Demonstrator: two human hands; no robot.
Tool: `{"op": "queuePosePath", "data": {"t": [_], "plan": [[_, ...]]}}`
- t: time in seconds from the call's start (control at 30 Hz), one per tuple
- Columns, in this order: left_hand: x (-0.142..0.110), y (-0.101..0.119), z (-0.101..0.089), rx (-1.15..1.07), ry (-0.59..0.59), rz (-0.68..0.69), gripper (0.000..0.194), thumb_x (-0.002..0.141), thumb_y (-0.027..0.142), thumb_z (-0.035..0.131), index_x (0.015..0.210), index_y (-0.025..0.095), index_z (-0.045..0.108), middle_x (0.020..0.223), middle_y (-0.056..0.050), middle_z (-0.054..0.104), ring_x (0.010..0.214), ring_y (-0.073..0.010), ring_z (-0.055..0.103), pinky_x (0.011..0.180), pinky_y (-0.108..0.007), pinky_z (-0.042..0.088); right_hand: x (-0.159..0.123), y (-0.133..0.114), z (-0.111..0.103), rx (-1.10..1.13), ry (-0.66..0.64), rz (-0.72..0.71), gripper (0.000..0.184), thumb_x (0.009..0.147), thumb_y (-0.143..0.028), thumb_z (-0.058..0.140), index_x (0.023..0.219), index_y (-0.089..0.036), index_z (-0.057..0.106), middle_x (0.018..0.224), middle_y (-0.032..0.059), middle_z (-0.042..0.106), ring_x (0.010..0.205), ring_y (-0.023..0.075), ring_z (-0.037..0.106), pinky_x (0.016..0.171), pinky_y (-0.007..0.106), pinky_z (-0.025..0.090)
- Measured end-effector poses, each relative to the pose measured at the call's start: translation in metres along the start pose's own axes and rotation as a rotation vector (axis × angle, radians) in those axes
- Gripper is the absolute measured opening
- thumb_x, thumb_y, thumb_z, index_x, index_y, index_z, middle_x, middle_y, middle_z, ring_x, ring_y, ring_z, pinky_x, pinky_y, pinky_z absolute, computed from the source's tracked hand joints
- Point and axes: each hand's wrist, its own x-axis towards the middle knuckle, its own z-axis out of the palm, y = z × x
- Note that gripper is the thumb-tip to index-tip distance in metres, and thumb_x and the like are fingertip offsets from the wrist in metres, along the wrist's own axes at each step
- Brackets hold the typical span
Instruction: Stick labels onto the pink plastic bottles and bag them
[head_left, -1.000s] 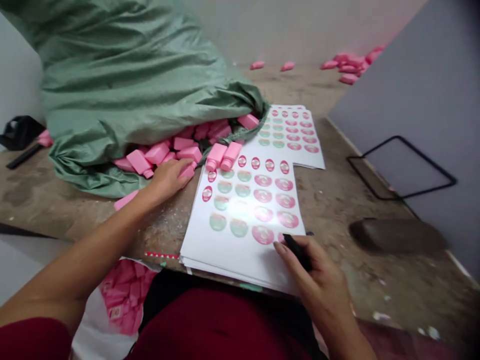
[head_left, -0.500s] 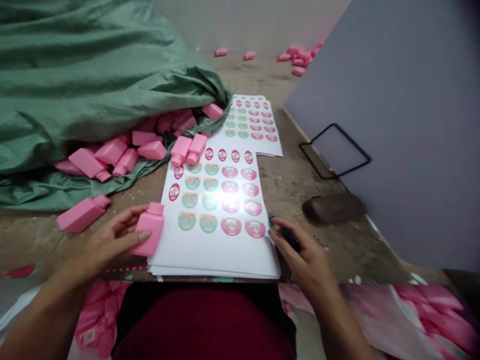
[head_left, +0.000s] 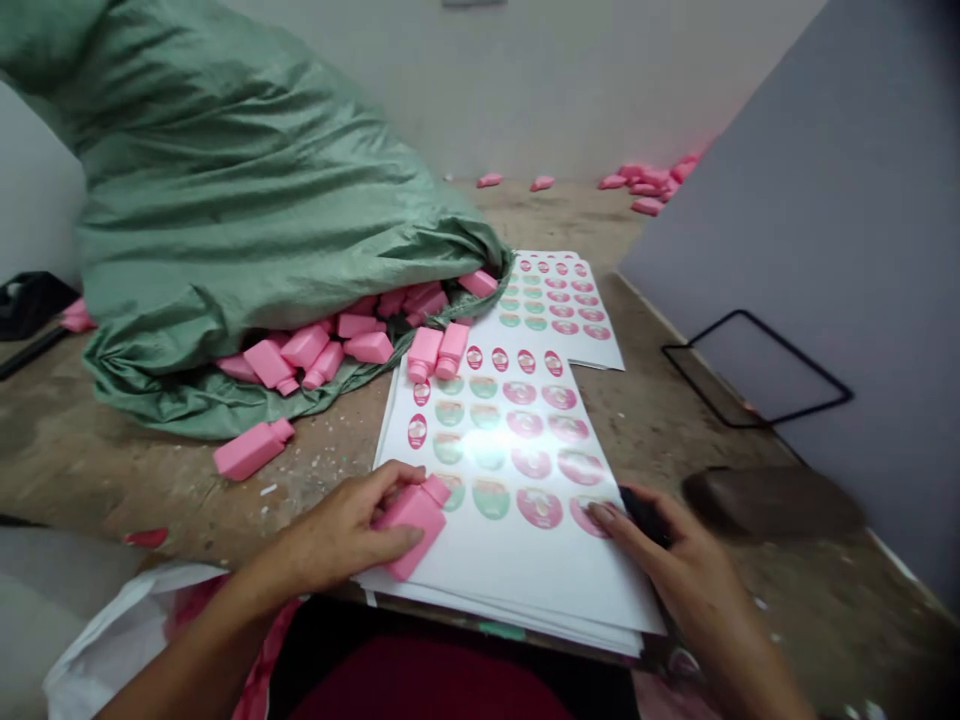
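Note:
My left hand (head_left: pixel 341 535) is closed round a pink plastic bottle (head_left: pixel 414 515) and rests it on the near left of a stack of white sticker sheets (head_left: pixel 517 560). The top sheet carries rows of green and pink round stickers (head_left: pixel 525 462). At the sheet's near right edge, my right hand (head_left: pixel 667 565) grips a small black tool (head_left: pixel 643 512), its fingertips touching a pink sticker (head_left: pixel 589 512).
A big green sack (head_left: pixel 225 230) lies at the left, spilling several pink bottles (head_left: pixel 322 345). One loose bottle (head_left: pixel 251 449) lies on the worn tabletop. A second sticker sheet (head_left: pixel 559 300) lies further back. A grey board (head_left: pixel 825 260) stands on the right, with a dark object (head_left: pixel 772 500) beside it.
My left hand took a pink bottle from the sack's mouth and brought it onto the sticker sheet. My right hand stayed at the sheet's near right corner with the black tool.

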Motion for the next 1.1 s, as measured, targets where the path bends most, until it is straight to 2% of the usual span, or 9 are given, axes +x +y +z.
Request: {"op": "queuePosePath", "data": {"t": [0.1,0.27,0.4,0.53,0.67,0.73,0.83,0.93,1.1], "plan": [[0.006,0.001,0.004,-0.077,-0.053,0.005,0.057,0.079,0.041,0.063,0.132,0.021,0.052,0.126,-0.009,0.061,0.114,-0.0274,0.056,0.099,-0.041,0.041,0.005,0.000,-0.004,0.073,0.024,0.041,0.053,0.057,-0.064,0.074,0.086,-0.020,0.067,0.071,0.0029,0.071,0.064,0.0227,0.064,0.054,0.030,0.049],[0.014,-0.005,0.010,-0.420,-0.146,0.041,0.050,0.076,0.041,0.067,0.119,0.021,0.052,0.118,-0.007,0.062,0.112,-0.0247,0.057,0.095,-0.037,0.042,0.013,0.012,-0.012,0.079,0.071,-0.061,0.049,0.060,-0.061,0.074,0.086,-0.020,0.072,0.077,0.0024,0.074,0.071,0.0232,0.067,0.059,0.026,0.052],[0.012,-0.011,0.011,-0.609,-0.086,0.031,0.054,0.071,0.042,0.074,0.116,0.024,0.052,0.119,-0.006,0.063,0.114,-0.0252,0.057,0.097,-0.037,0.041,0.008,0.010,-0.013,0.071,0.072,-0.093,0.044,0.061,-0.058,0.075,0.085,-0.021,0.075,0.081,0.0030,0.077,0.077,0.0262,0.070,0.063,0.026,0.056],[0.009,-0.019,0.012,-0.678,-0.054,0.044,0.058,0.070,0.044,0.076,0.120,0.025,0.052,0.117,-0.007,0.065,0.111,-0.0261,0.060,0.093,-0.037,0.042,-0.003,-0.012,-0.009,0.140,0.135,-0.089,0.044,0.059,-0.059,0.075,0.081,-0.021,0.072,0.078,0.0038,0.076,0.076,0.0272,0.070,0.062,0.028,0.057],[0.012,-0.026,0.014,-0.701,-0.061,0.075,0.057,0.071,0.040,0.078,0.121,0.025,0.055,0.118,-0.007,0.066,0.112,-0.0253,0.060,0.094,-0.036,0.043,-0.008,-0.031,-0.008,0.181,-0.095,0.009,0.045,0.055,-0.055,0.078,0.083,-0.020,0.074,0.076,0.0042,0.076,0.070,0.0286,0.070,0.058,0.032,0.057],[0.013,-0.029,0.014,-0.773,-0.063,0.081,0.057,0.071,0.037,0.079,0.121,0.025,0.056,0.117,-0.008,0.067,0.111,-0.0254,0.062,0.094,-0.036,0.044,-0.008,-0.034,-0.013,0.142,-0.142,0.009,0.045,0.056,-0.057,0.076,0.081,-0.020,0.077,0.078,0.0056,0.077,0.072,0.0311,0.071,0.059,0.034,0.058],[0.010,-0.034,0.011,-0.949,-0.059,0.096,0.055,0.071,0.032,0.080,0.120,0.024,0.057,0.114,-0.008,0.069,0.102,-0.0232,0.065,0.090,-0.034,0.046,-0.005,-0.030,-0.028,0.000,-0.029,-0.101,0.044,0.059,-0.061,0.073,0.081,-0.024,0.079,0.084,0.0044,0.078,0.079,0.0320,0.072,0.063,0.033,0.059],[0.008,-0.039,0.008,-1.091,-0.020,0.109,0.052,0.071,0.028,0.080,0.118,0.023,0.058,0.110,-0.007,0.070,0.096,-0.0205,0.067,0.086,-0.031,0.047,-0.001,-0.024,-0.045,-0.171,0.094,-0.149,0.045,0.060,-0.066,0.069,0.080,-0.027,0.078,0.083,0.0034,0.079,0.077,0.0317,0.073,0.057,0.032,0.058],[0.009,-0.051,0.005,-1.197,-0.028,0.094,0.051,0.070,0.025,0.081,0.117,0.024,0.062,0.114,-0.007,0.070,0.099,-0.0213,0.067,0.089,-0.032,0.048,0.003,-0.029,-0.062,-0.194,0.095,-0.265,0.045,0.063,-0.065,0.069,0.086,-0.027,0.076,0.088,0.0032,0.079,0.080,0.0314,0.074,0.064,0.033,0.060]]}}
